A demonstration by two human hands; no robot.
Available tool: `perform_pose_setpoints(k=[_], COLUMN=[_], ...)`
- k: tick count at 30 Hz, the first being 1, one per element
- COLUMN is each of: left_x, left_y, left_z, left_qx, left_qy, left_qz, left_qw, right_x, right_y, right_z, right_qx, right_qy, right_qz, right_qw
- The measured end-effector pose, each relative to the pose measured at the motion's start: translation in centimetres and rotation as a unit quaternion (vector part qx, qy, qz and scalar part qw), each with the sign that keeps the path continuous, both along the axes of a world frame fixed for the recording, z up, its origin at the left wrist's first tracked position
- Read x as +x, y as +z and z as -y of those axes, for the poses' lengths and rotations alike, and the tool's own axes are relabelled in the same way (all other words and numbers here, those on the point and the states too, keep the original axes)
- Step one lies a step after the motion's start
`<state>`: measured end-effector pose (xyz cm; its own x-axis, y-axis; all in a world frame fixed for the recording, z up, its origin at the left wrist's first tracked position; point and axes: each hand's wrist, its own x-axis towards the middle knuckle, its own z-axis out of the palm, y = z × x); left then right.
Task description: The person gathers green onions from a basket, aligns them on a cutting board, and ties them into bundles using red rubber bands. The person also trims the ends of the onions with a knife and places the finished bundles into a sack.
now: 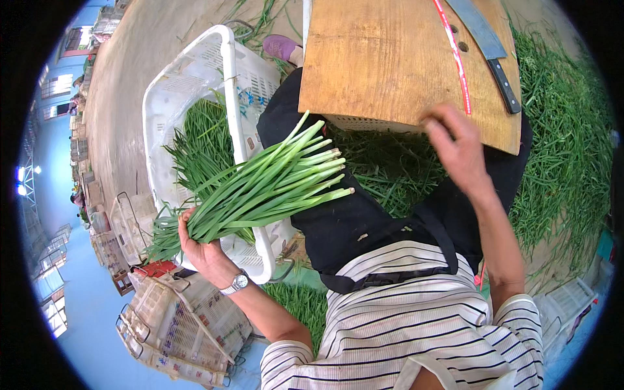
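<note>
My left hand [201, 246], with a wristwatch on the wrist, is closed around the leafy end of a bunch of garlic chives [263, 185]. The pale cut stems point right, over my lap. Beneath the bunch is a white plastic crate [228, 92] with more green leaves [207, 136] inside. My right hand [453, 139] is raised at the near edge of a wooden board [370, 58], slightly blurred, fingers curled; whether it holds anything small cannot be told. On the board lie a red printed strip [458, 63] and a cleaver [480, 34] with a black handle, near the right edge.
Loose green leaves [560, 131] are heaped on the floor at the right, and more lie between my legs under the board. Stacked crates [190, 317] stand at the lower left. A person's purple shoe [279, 47] is beyond the white crate.
</note>
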<state>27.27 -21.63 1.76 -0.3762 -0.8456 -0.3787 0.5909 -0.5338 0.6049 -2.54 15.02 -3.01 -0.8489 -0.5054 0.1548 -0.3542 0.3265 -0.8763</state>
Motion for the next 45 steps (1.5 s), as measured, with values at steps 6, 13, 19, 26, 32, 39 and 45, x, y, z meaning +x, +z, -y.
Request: perform_pose_setpoints(k=[6,13,19,26,32,39,45], left_x=[0.8,1.5,1.8,0.6,0.2,-0.6,1.2], left_y=[-1.9,-3.1,-3.7,-2.7,-2.8,-3.3,-3.0], left_z=[-0.6,-1.2,-1.5,-2.6,-2.7,-3.3,-1.8], left_qx=[0.04,0.008,0.0,-0.045,-0.071,-0.082,-0.079], left_qy=[-0.035,-0.017,-0.04,-0.06,-0.041,-0.044,-0.011], left_qz=[-0.069,-0.026,-0.06,-0.053,-0.015,-0.013,0.023], left_qw=[0.996,0.999,0.997,0.996,0.997,0.996,0.997], right_x=[5.7,6.5,6.4,6.8,7.3,7.3,5.0], right_y=[-1.7,-4.2,-2.8,-2.5,-2.9,-3.5,-5.2], right_z=[5.6,5.9,3.5,8.0,8.7,7.6,5.4], right_qx=[-0.108,-0.11,-0.117,-0.09,-0.066,-0.02,-0.131], right_qy=[0.105,0.054,0.032,0.13,0.134,0.07,0.053], right_qz=[0.199,0.283,0.344,0.289,0.289,0.254,0.39], right_qw=[0.968,0.951,0.931,0.944,0.946,0.964,0.91])
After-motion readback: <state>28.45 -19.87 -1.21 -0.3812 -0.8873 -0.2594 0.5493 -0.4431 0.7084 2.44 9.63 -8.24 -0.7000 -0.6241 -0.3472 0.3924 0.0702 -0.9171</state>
